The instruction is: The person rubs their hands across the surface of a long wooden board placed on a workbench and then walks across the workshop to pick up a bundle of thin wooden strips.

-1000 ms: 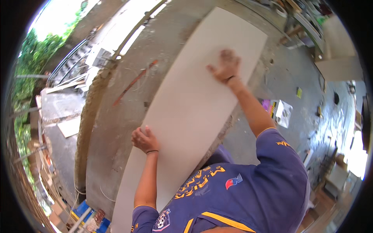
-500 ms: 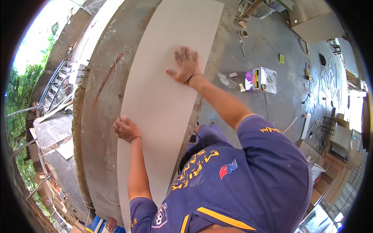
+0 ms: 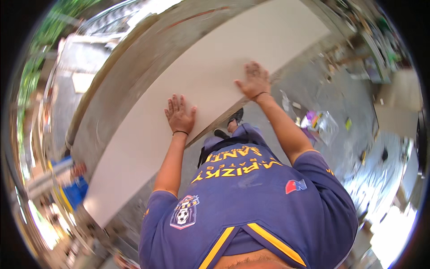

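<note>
A long pale board (image 3: 215,58) lies flat on a grey concrete ledge (image 3: 134,67) in front of me. My left hand (image 3: 180,117) rests on the board by its near edge, palm down and fingers spread upward. Farther right, my right hand (image 3: 255,81) presses flat on the board, also near that edge, with its fingers stretched out. Neither hand grips anything. The board's near left end sticks out past my left forearm.
A thin reddish strip (image 3: 192,19) lies on the ledge beyond the board. On the floor to the right stands a clear plastic tub (image 3: 324,127) with a purple label. Blue containers (image 3: 75,193) are at the left, and a cardboard-coloured panel (image 3: 398,101) at the far right.
My view has swung round, so the board now slants across it. My left hand has gone from the board's far edge to its near side, lying flat. The right hand stays flat on it.
</note>
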A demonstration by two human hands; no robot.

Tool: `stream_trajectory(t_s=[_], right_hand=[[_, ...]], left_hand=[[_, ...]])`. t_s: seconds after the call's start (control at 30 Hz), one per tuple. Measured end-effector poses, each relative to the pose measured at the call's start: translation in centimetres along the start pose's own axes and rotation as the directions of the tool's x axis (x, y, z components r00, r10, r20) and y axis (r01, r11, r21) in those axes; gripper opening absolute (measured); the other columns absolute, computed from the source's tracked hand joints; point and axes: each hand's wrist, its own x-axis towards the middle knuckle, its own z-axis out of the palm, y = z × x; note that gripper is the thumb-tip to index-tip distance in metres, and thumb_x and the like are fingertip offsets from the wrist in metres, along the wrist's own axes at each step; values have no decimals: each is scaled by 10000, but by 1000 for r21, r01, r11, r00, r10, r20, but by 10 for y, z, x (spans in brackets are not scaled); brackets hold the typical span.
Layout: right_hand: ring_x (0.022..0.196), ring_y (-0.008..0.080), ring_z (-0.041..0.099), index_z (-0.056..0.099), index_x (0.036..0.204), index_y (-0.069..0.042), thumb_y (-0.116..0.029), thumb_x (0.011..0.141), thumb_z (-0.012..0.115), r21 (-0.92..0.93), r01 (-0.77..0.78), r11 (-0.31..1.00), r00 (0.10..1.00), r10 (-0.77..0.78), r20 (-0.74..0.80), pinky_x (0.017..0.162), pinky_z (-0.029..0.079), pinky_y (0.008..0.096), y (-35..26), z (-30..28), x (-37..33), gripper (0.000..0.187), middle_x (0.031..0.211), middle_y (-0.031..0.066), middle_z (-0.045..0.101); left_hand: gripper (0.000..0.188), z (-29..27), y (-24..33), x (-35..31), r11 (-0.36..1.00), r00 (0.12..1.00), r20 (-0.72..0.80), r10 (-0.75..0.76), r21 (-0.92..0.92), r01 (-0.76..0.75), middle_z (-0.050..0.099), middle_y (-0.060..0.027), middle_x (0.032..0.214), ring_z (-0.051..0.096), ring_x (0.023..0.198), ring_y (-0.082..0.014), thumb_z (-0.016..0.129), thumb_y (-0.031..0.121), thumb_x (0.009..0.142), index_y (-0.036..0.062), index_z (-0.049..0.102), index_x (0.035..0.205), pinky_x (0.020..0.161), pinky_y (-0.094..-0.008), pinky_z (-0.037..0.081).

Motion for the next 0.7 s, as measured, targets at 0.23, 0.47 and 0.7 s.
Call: stream_trajectory(t_s=[0.23, 0.47, 0.7], right_hand=[[1290, 279, 41, 166, 1331, -93, -586, 778, 334, -25, -33, 999, 994, 36, 105, 1014, 48, 468, -10, -12, 12, 760, 1392, 136, 90], [1281, 338, -3, 107, 1339, -86, -631, 755, 325, -123, 249, 961, 953, -220, 208, 982, 41, 545, -106, 6, -28, 828, 1384, 189, 48], [1290, 280, 42, 123, 1345, -146, -675, 734, 319, -162, 228, 960, 963, -197, 186, 986, 70, 524, -37, -6, -9, 831, 1398, 123, 78]], left_hand=[[639, 11, -161, -83, 772, 770, -113, -627, 37, 634, 201, -85, 1373, 130, 1269, -294, 402, 532, 777, 147, 326, 1281, 983, -523, 108], [730, 8, -5, -56, 907, 918, -149, -368, -276, 319, 178, -130, 1371, 113, 1269, -320, 455, 511, 743, 63, 273, 1290, 1006, -496, 64], [638, -2, -159, -165, 737, 674, -326, -664, -131, 663, 334, -131, 1290, 286, 1188, -322, 462, 567, 723, 111, 454, 1169, 942, -523, 203]])
